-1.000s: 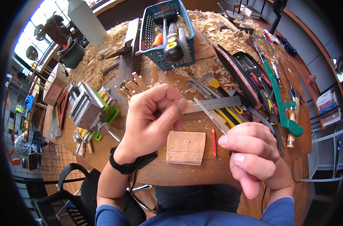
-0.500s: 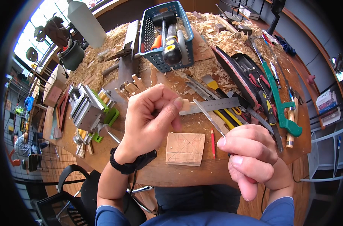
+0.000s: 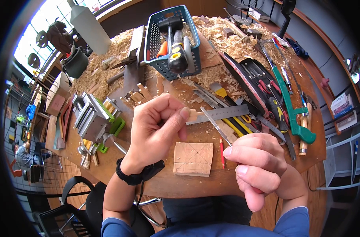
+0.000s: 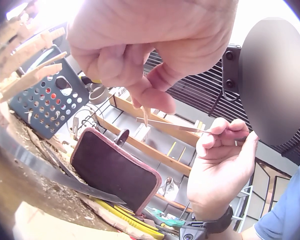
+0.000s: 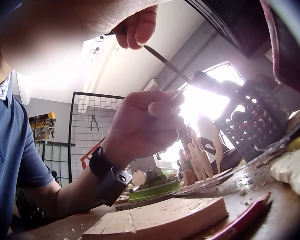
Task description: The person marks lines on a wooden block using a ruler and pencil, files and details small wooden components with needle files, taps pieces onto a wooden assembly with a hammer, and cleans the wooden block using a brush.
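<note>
My left hand (image 3: 158, 122) pinches a small pale piece of wood (image 3: 193, 115) between thumb and fingertips, its end sticking out to the right. A slim metal needle file (image 3: 216, 126) is gripped in my right hand (image 3: 263, 162), with its tip beside the wood's end. The left wrist view shows the file (image 4: 177, 126) reaching across to the wood (image 4: 145, 116) under the left fingers. Below the hands, a square wooden block (image 3: 193, 158) marked with pencil lines lies on the bench, a red pencil (image 3: 222, 153) to its right.
A steel ruler (image 3: 221, 113) lies behind the hands among saws and yellow-handled cutters. A small vise (image 3: 93, 120) stands at left. Farther back are a blue basket (image 3: 158, 63) of tools, wood shavings (image 3: 99, 73), an open tool case (image 3: 249, 79) and a green-handled saw (image 3: 288, 102).
The head view has shifted slightly, moving the bench things a little down and left. Both hands keep their grips, and slightly more of the wood shows beyond the left thumb.
</note>
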`<state>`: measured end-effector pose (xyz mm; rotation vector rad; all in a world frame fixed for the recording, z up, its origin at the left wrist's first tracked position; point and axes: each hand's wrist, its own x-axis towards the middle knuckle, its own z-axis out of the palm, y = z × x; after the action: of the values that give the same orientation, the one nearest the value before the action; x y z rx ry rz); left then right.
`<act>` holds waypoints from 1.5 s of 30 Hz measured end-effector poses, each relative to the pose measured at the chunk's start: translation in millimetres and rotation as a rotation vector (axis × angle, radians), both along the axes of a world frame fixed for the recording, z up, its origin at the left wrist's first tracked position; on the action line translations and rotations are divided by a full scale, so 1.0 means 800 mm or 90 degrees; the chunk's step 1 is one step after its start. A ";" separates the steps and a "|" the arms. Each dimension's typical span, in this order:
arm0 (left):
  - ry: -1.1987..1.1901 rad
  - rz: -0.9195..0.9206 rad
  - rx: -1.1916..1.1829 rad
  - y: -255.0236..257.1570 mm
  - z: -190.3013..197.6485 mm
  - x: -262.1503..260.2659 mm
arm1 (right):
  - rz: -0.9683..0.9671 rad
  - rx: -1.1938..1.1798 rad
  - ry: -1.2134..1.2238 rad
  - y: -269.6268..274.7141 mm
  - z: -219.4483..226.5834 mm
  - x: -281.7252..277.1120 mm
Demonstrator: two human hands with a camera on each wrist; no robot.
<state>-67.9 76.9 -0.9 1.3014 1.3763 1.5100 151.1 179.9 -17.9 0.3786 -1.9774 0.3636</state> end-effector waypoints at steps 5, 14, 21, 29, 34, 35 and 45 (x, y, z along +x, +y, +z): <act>0.017 0.010 -0.006 0.001 -0.001 0.000 | 0.059 -0.039 -0.007 0.001 -0.001 0.002; 0.013 0.005 -0.005 0.000 0.000 -0.002 | 0.062 -0.046 -0.007 -0.001 -0.002 0.000; 0.032 0.010 -0.017 -0.002 0.002 0.002 | 0.057 -0.050 -0.015 0.000 -0.001 -0.002; 0.019 0.006 -0.003 -0.001 0.001 0.002 | 0.011 -0.013 -0.005 0.000 -0.002 -0.005; 0.002 0.014 -0.011 -0.002 0.004 0.000 | 0.014 -0.014 0.002 0.000 -0.003 -0.007; 0.005 0.007 -0.007 -0.003 0.004 0.003 | 0.013 -0.014 0.003 0.000 -0.002 -0.007; 0.011 0.004 -0.014 -0.004 0.005 0.004 | 0.055 -0.052 -0.028 0.000 -0.002 0.001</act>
<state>-64.8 73.9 3.3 1.3001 1.4053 1.4873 152.3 180.2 -19.8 0.4082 -1.9860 0.5103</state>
